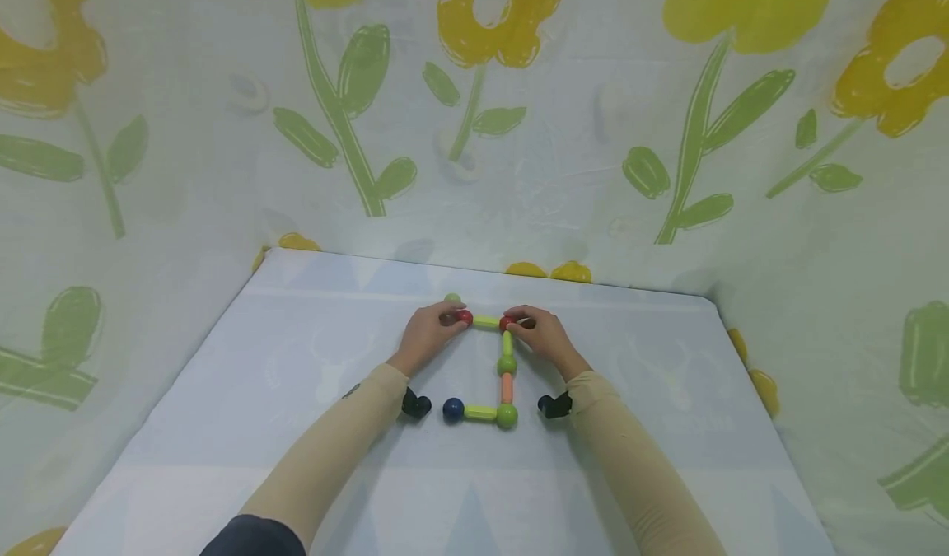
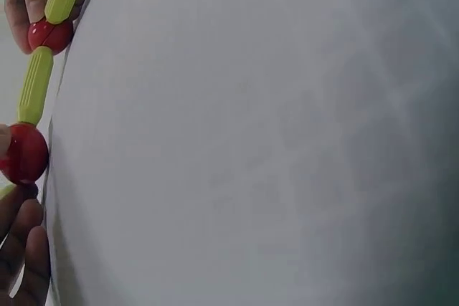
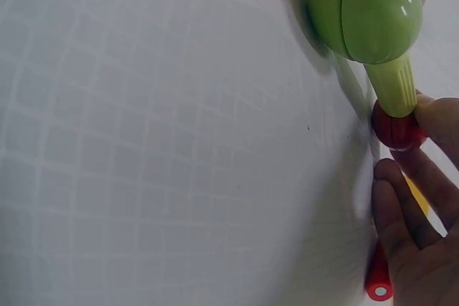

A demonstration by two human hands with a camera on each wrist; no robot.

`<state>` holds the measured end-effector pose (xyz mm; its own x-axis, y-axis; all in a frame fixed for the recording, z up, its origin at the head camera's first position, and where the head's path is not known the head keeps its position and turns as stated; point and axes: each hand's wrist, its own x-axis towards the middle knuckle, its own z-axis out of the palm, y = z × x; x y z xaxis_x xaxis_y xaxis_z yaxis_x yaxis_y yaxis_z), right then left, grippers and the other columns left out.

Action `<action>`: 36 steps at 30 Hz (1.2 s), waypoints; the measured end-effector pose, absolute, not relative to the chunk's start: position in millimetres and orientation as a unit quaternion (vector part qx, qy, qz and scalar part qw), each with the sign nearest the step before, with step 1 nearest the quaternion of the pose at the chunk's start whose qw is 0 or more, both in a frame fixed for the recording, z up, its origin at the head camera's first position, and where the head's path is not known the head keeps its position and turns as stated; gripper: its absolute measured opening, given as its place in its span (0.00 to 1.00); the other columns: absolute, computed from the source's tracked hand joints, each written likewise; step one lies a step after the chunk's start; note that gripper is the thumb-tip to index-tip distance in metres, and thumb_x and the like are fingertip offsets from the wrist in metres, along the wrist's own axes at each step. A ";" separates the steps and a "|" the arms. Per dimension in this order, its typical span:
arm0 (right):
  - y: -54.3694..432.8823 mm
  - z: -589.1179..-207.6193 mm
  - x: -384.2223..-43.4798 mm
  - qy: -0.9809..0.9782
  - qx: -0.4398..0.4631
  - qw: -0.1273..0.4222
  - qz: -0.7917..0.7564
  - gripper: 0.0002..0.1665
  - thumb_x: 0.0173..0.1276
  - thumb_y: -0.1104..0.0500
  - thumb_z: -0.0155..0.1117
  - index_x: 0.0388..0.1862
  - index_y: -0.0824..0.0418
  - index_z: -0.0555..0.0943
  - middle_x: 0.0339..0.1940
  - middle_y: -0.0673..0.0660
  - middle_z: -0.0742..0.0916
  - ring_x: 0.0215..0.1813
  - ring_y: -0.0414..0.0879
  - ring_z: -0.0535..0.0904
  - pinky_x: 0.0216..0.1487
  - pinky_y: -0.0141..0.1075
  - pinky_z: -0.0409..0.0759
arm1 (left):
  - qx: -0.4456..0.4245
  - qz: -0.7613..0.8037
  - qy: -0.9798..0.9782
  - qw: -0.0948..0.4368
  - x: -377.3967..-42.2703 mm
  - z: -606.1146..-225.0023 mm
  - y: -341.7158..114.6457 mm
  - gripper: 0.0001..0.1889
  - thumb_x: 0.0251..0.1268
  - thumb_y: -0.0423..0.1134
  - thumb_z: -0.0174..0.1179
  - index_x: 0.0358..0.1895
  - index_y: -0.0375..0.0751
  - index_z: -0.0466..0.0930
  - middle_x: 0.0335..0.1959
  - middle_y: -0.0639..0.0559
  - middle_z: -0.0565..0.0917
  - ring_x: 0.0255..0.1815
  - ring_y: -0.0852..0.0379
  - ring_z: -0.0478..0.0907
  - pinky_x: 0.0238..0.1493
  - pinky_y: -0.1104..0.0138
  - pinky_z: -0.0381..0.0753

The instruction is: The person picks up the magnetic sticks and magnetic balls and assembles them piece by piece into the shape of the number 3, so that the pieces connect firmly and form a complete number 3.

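My left hand [image 1: 430, 334] pinches a red ball [image 1: 464, 317] between thumb and fingers. A yellow-green rod [image 1: 485, 323] joins that ball to a second red ball [image 2: 50, 35], which my right hand [image 1: 546, 338] pinches. From the second red ball another yellow-green rod [image 3: 394, 85] leads to a green ball [image 1: 507, 365]. Below it an orange rod [image 1: 507, 388] reaches a lower green ball [image 1: 507, 416]. A yellow-green rod [image 1: 480, 413] runs left from there to a dark blue ball [image 1: 453, 410]. Together the pieces form an angular shape, with its left side not joined.
Just behind my left hand shows a light green piece [image 1: 452, 297], partly hidden. A red rod [image 3: 379, 281] with a pale round end lies beside my right hand in the right wrist view. The white table [image 1: 259, 424] meets a flower-patterned curtain [image 1: 563, 210] behind.
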<state>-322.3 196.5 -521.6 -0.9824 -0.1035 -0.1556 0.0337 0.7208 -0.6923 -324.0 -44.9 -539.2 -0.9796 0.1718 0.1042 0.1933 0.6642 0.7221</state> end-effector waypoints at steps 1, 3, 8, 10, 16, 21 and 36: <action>196.5 -521.7 -322.4 0.922 -0.019 0.092 -0.375 0.17 0.69 0.49 0.64 0.56 0.44 0.81 0.53 0.48 0.85 0.53 0.47 0.79 0.54 0.41 0.79 | -0.100 -0.403 -0.910 0.014 -324.3 -539.4 -45.2 0.20 0.62 0.48 0.67 0.58 0.55 0.81 0.50 0.55 0.87 0.50 0.56 0.82 0.56 0.59 0.78; 196.8 -522.4 -322.7 0.921 -0.019 0.093 -0.377 0.16 0.69 0.49 0.64 0.56 0.44 0.81 0.53 0.48 0.85 0.53 0.47 0.79 0.54 0.41 0.80 | -0.099 -0.409 -0.907 0.014 -324.9 -539.1 -45.2 0.20 0.62 0.49 0.66 0.57 0.55 0.81 0.48 0.56 0.87 0.48 0.57 0.82 0.55 0.59 0.78; 196.3 -523.9 -323.1 0.920 -0.020 0.095 -0.379 0.16 0.69 0.49 0.64 0.55 0.44 0.81 0.53 0.48 0.85 0.53 0.47 0.79 0.54 0.41 0.80 | -0.095 -0.414 -0.905 0.012 -324.4 -537.1 -45.7 0.17 0.61 0.49 0.67 0.53 0.56 0.83 0.46 0.56 0.88 0.47 0.57 0.82 0.54 0.60 0.78; 195.1 -523.6 -322.8 0.921 -0.021 0.094 -0.378 0.16 0.69 0.49 0.64 0.55 0.44 0.81 0.53 0.48 0.85 0.53 0.47 0.79 0.55 0.41 0.79 | -0.096 -0.416 -0.904 0.013 -324.6 -537.1 -46.4 0.16 0.61 0.49 0.67 0.52 0.55 0.84 0.46 0.57 0.88 0.47 0.57 0.82 0.54 0.60 0.78; 193.0 -522.5 -320.9 0.921 -0.022 0.080 -0.380 0.16 0.69 0.50 0.64 0.55 0.44 0.81 0.53 0.48 0.85 0.53 0.47 0.79 0.56 0.42 0.78 | -0.094 -0.421 -0.902 0.009 -328.3 -538.4 -47.0 0.15 0.61 0.48 0.68 0.51 0.56 0.85 0.47 0.59 0.88 0.49 0.58 0.82 0.56 0.60 0.77; 195.2 -525.1 -318.9 0.920 -0.016 0.072 -0.385 0.16 0.70 0.49 0.63 0.56 0.44 0.81 0.53 0.47 0.85 0.54 0.47 0.79 0.57 0.43 0.78 | -0.094 -0.423 -0.901 -0.002 -331.6 -539.5 -45.2 0.15 0.60 0.48 0.68 0.50 0.57 0.85 0.47 0.59 0.87 0.50 0.57 0.82 0.58 0.60 0.77; 220.7 -521.0 -313.5 0.932 -0.020 0.004 -0.363 0.18 0.70 0.54 0.63 0.58 0.48 0.80 0.53 0.51 0.84 0.51 0.49 0.78 0.50 0.41 0.80 | -0.093 -0.415 -0.905 -0.003 -330.3 -537.9 -44.5 0.14 0.60 0.48 0.68 0.50 0.58 0.85 0.46 0.58 0.87 0.48 0.57 0.82 0.56 0.60 0.78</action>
<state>-313.5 220.7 -521.0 -0.9992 -0.0397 0.0078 -0.0345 0.7363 -0.6758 -330.3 -44.5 -537.9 -0.9827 0.1708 0.0714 0.1656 0.6385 0.7516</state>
